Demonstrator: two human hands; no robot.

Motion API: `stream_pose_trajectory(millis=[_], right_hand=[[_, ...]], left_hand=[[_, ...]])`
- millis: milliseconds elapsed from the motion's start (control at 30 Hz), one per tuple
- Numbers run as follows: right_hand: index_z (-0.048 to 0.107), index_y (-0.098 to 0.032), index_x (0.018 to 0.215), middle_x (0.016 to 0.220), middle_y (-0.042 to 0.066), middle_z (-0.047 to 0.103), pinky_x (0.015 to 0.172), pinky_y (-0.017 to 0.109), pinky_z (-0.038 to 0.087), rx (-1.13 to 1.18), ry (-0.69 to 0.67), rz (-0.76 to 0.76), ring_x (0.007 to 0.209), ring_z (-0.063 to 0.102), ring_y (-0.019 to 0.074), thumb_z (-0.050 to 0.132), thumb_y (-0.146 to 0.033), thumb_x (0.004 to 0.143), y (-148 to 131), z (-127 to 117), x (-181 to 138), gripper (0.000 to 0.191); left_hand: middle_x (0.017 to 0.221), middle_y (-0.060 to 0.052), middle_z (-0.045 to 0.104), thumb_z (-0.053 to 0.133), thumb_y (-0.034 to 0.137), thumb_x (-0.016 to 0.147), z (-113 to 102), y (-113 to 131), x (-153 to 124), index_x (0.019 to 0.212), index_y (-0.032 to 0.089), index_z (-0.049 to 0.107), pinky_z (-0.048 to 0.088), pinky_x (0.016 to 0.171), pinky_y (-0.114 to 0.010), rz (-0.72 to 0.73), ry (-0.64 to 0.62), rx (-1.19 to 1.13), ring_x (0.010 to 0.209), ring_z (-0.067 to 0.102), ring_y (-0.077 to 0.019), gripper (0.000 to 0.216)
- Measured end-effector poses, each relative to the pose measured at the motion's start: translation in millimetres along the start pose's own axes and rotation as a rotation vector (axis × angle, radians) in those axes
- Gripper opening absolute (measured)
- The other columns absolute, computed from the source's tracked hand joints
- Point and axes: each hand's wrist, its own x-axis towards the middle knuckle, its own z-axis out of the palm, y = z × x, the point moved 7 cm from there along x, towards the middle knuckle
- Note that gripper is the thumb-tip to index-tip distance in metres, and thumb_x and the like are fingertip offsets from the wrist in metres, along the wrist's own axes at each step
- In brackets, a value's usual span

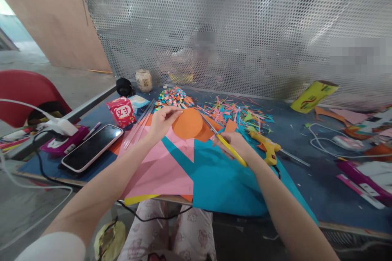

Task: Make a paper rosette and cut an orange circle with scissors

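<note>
My left hand (pixel 164 121) pinches the upper left edge of an orange paper circle (pixel 188 124). Yellow-handled scissors (pixel 230 149) are gripped in my right hand (pixel 234 144), their blades pointing up and left along the right side of the circle. More orange paper (pixel 211 128) lies by the blades; whether it is still joined to the circle I cannot tell. Below my hands are a pink sheet (pixel 159 171) and a larger blue sheet (pixel 226 183), overlapping at the table's front edge.
A yellow glue gun (pixel 266 147) with a clear stick lies right of my right hand. Behind are heaps of paper strips (pixel 235 112) and curled pieces (pixel 174 97). At left are a phone (pixel 93 147), a red packet (pixel 121 112) and a power strip (pixel 65 140). A perforated metal screen (pixel 245 28) borders the back.
</note>
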Motion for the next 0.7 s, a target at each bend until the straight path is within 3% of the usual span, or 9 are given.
stream_pose_trajectory(millis=[267, 500, 700], right_hand=[[0.049, -0.021, 0.058, 0.045, -0.003, 0.045, 0.039, 0.024, 0.03, -0.048, -0.02, 0.0, 0.038, 0.042, 0.0101, 0.05, -0.071, 0.066, 0.2, 3.3, 3.1, 0.051], [0.046, -0.022, 0.055, 0.042, -0.003, 0.039, 0.039, 0.025, 0.025, -0.109, -0.03, 0.003, 0.037, 0.037, 0.01, 0.046, -0.069, 0.071, -4.3, 1.1, -0.2, 0.05], [0.049, -0.021, 0.06, 0.047, -0.002, 0.044, 0.041, 0.025, 0.027, -0.11, -0.033, -0.023, 0.042, 0.04, 0.0107, 0.046, -0.065, 0.071, -1.0, 3.6, 2.3, 0.045]], left_hand=[[0.078, -0.004, 0.071, 0.064, 0.034, 0.075, 8.8, 6.6, -2.8, 0.075, 0.02, 0.071, 0.049, 0.068, -0.027, 0.016, -0.094, -0.012, 0.074, 0.064, -0.0172, 0.016], [0.081, -0.004, 0.073, 0.063, 0.035, 0.075, 6.0, 6.4, -1.9, 0.077, 0.02, 0.072, 0.05, 0.073, -0.028, -0.005, -0.091, -0.002, 0.078, 0.065, -0.0182, 0.017], [0.081, -0.005, 0.073, 0.063, 0.036, 0.075, 11.0, 7.7, -2.3, 0.074, 0.019, 0.071, 0.05, 0.071, -0.027, 0.008, -0.17, 0.006, 0.077, 0.065, -0.018, 0.019]])
